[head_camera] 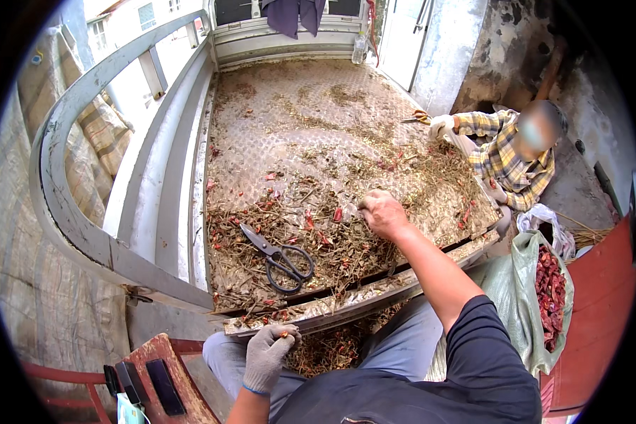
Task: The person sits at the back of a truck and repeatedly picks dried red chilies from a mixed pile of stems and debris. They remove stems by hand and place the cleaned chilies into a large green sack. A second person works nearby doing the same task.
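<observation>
My left hand [269, 350], in a grey knitted glove, is at the near edge of the truck bed [297, 143]. Its fingers close on a small orange-red piece [284, 334], perhaps a bit of dried chilli. Bare and with curled fingers, my right hand [382, 213] reaches over the litter of dry stems [344, 249]; whether it pinches anything is hidden. A red dried chilli piece [338, 214] lies just left of it. Black-handled scissors [281, 257] rest on the stems between my hands, blades pointing away to the left.
At right, a co-worker in a checked shirt holds orange-handled scissors [417, 117] in a gloved hand. An open woven sack [519, 265] of dried red chillies [550, 302] stands by my right side. A metal side rail [58, 159] borders the left. A phone [165, 387] lies on a wooden stool [191, 392].
</observation>
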The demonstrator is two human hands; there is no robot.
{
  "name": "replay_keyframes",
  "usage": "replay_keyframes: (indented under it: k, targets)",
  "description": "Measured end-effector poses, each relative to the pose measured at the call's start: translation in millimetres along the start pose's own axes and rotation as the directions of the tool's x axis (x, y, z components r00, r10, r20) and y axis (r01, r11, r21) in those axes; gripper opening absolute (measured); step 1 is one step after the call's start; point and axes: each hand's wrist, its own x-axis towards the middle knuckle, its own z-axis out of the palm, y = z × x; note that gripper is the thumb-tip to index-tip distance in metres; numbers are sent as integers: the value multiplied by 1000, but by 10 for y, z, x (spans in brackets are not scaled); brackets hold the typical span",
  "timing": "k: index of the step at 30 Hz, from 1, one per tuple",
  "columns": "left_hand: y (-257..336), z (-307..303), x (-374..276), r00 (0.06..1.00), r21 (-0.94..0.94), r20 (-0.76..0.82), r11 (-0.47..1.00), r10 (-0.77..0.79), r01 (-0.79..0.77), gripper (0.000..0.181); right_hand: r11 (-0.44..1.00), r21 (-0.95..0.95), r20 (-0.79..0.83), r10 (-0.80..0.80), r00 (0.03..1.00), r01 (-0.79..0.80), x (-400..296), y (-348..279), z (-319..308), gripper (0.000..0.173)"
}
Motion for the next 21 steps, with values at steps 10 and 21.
replay_keyframes:
  k: [10, 21]
  targets:
    - [177, 301, 95, 992, -80, 98, 993, -74, 82, 28, -308, 938, 234, 220, 947, -161, -879, -560, -252, 9]
    - [178, 800, 333, 996, -204, -31, 975, 83, -88, 27, -420, 826, 416, 3, 909, -376, -1678, -1198, 24, 13]
